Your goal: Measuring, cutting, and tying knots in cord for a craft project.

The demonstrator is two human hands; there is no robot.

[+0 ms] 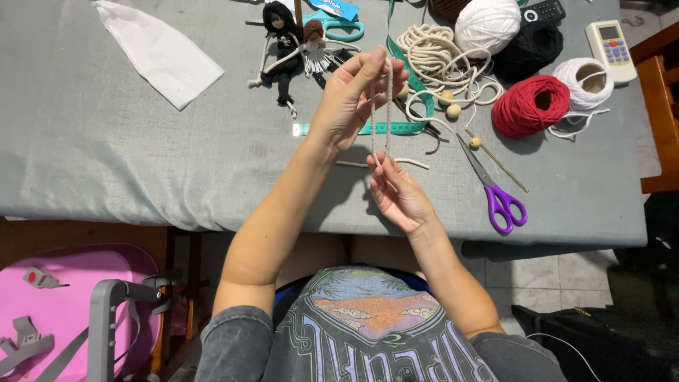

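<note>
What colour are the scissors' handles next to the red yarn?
Purple plastic handles on the metal scissors, clearest in the head view.

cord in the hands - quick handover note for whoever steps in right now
Left hand: raised over the grey table, pinching the top of a doubled pale cord.
Right hand: lower, pinching the cord's bottom ends, so it hangs taut.
Nearby: purple scissors, red yarn, rope coil, wooden beads, cord dolls.
Done: cord folded.
Left: no knot visible yet.

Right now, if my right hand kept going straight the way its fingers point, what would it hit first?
Probably your left hand: the right hand points up along the doubled cord held between them. Past that lies the green tape measure, though depth is unclear.
</note>
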